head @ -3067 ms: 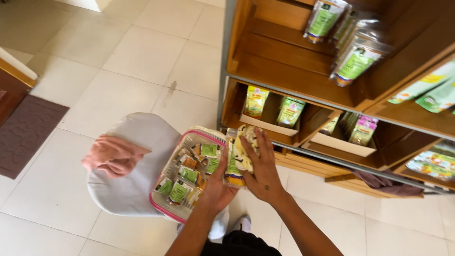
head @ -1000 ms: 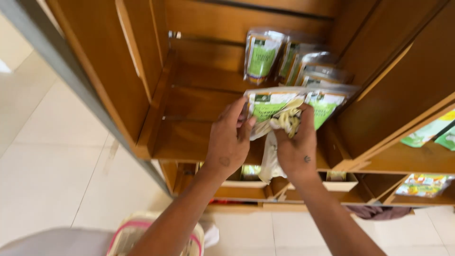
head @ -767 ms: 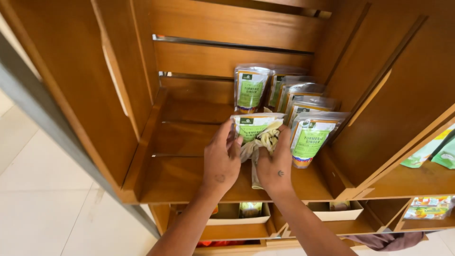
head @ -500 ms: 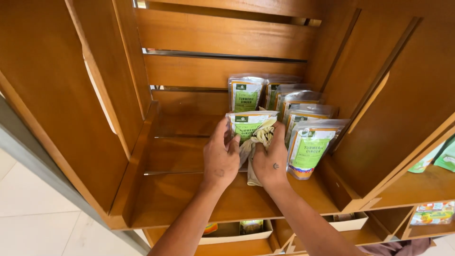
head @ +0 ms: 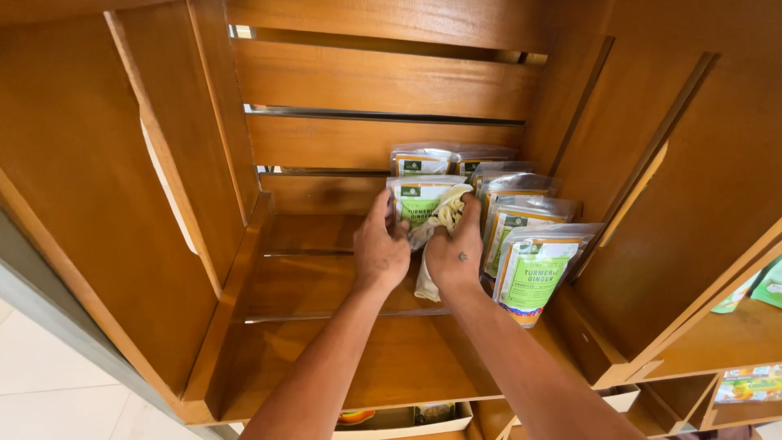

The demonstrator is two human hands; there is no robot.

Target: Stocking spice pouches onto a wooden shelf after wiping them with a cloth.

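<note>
Head view: left hand (head: 381, 254) and right hand (head: 456, 257) both clamped on pouch (head: 419, 202) inside crate (head: 342, 277), steadying it upright; right also pinches cloth (head: 440, 224). More pouches (head: 529, 269) just right.

Warm even light, soft shadows, sharp focus, wide-angle bending at edges

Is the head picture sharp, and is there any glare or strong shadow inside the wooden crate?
Head view: mostly sharp; soft glare on the clear pouches; even warm light on the wooden crate; mild shadow under both hands, left hand and right hand; edges look bent by a wide lens.
</note>
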